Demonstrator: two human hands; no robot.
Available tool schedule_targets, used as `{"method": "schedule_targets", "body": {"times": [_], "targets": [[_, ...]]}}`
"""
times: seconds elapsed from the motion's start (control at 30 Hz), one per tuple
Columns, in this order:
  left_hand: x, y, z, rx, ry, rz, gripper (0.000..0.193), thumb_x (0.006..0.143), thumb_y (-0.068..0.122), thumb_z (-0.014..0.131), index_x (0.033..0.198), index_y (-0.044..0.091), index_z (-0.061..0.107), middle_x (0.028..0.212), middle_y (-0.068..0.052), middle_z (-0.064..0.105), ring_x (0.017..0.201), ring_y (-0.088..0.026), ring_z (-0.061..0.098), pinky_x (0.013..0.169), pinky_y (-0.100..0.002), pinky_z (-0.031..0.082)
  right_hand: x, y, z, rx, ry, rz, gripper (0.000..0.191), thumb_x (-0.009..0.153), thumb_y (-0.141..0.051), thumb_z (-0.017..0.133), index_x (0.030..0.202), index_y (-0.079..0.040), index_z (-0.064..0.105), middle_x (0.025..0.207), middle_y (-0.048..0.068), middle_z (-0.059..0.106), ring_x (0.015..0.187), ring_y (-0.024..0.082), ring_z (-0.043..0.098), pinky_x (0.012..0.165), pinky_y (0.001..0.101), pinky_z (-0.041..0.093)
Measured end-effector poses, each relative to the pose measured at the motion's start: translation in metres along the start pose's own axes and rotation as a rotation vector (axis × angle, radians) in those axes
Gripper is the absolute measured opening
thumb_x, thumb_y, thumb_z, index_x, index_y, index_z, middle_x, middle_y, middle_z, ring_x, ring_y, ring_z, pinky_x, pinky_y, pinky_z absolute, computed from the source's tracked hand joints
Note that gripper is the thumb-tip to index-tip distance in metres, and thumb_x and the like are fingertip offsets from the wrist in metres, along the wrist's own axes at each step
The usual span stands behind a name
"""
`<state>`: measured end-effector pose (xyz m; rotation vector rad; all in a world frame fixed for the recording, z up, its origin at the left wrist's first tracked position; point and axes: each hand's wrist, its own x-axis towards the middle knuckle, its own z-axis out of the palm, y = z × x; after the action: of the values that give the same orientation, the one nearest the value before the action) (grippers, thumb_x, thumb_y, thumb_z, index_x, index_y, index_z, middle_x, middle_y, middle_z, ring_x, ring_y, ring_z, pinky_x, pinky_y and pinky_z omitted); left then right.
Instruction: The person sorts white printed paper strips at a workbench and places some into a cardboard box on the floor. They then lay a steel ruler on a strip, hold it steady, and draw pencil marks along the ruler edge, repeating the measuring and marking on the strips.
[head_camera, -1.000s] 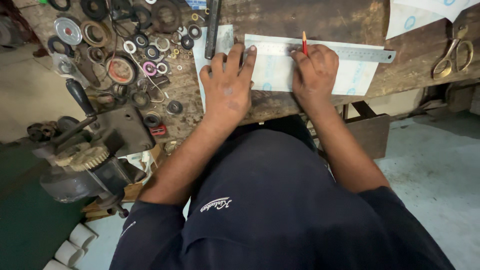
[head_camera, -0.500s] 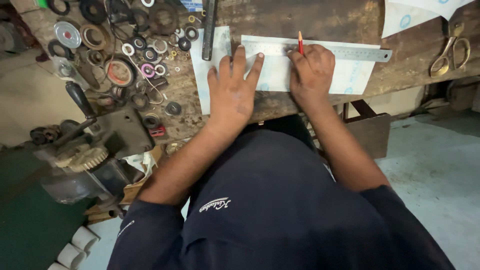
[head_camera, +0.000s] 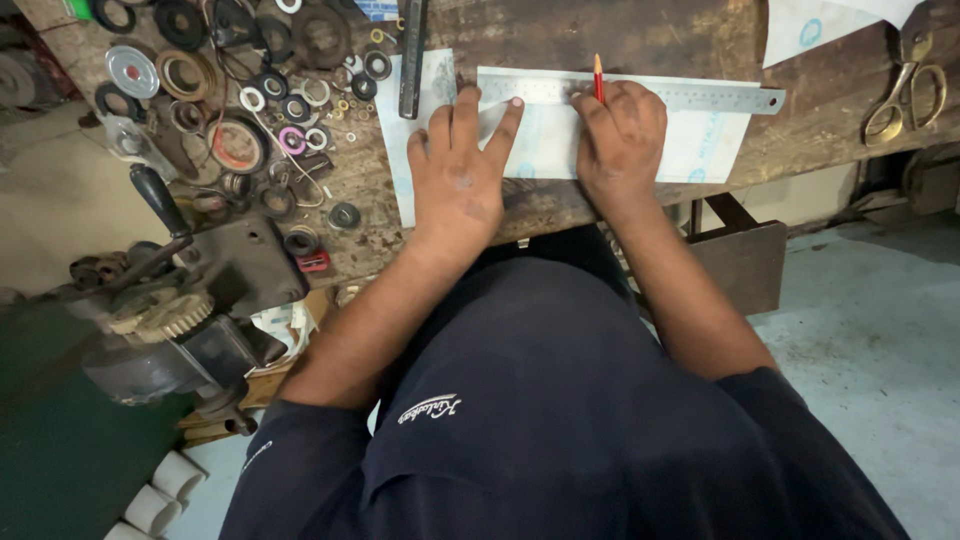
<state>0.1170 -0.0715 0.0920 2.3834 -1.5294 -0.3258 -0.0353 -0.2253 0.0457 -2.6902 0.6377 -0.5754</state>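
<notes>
Two hands on ruler and sheet, upper centre of frame.

Left hand (head_camera: 458, 180) flat, fingers spread, pressing the steel ruler (head_camera: 690, 96) and pale sheet (head_camera: 700, 150) onto the worn wooden bench (head_camera: 600, 30). Right hand (head_camera: 622, 135) just beside it, closed around a red pencil (head_camera: 598, 78), tip at the ruler's edge. Rings and washers (head_camera: 260, 110) scattered upper left; scissors (head_camera: 905, 90) upper right; geared machine (head_camera: 170, 320) lower left.
</notes>
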Motion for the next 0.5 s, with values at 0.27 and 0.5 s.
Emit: {"method": "schedule_targets", "body": {"times": [0.27, 0.5], "targets": [[-0.0001, -0.0008, 0.0011, -0.029, 0.018, -0.001, 0.061, 0.085, 0.006, 0.061, 0.146, 0.015, 0.062, 0.145, -0.020, 0.046, 0.127, -0.036, 0.047, 0.102, -0.056, 0.040, 0.0011, -0.0024, -0.0010, 0.012, 0.017, -0.003, 0.037, 0.082, 0.009, 0.071, 0.117, -0.003, 0.069, 0.118, 0.013, 0.066, 0.118, 0.034, 0.059, 0.101, 0.0482, 0.046], [0.0001, -0.0001, -0.0009, -0.032, 0.010, 0.004, 0.060, 0.087, 0.006, 0.059, 0.147, 0.014, 0.061, 0.147, -0.020, 0.045, 0.127, -0.037, 0.047, 0.102, -0.058, 0.041, 0.0005, -0.0022, 0.0007, 0.012, 0.013, 0.001, 0.037, 0.081, 0.009, 0.070, 0.117, -0.003, 0.069, 0.116, 0.014, 0.064, 0.117, 0.035, 0.059, 0.101, 0.0484, 0.046]]}}
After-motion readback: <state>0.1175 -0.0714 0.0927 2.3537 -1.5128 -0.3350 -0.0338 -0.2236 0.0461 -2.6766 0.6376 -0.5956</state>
